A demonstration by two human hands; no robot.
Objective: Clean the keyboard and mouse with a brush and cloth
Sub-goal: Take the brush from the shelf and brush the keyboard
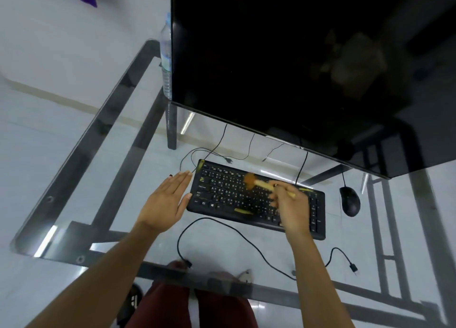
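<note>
A black keyboard [222,192] lies on the glass table [98,179], in front of the monitor. My right hand [291,209] is over the keyboard's right half, shut on a brush [256,181] with a pale wooden handle. Its orange-brown bristles are blurred above the upper middle keys. My left hand [167,199] is flat with fingers together, its thumb touching the keyboard's left edge. A black mouse [350,200] sits on the glass to the right of the keyboard. I see no cloth.
A large dark monitor [296,68] fills the upper right. A clear water bottle [166,56] stands at its left edge. A loose black cable [222,231] curls on the glass near me, another cable end [354,268] at right. My legs show beneath the glass.
</note>
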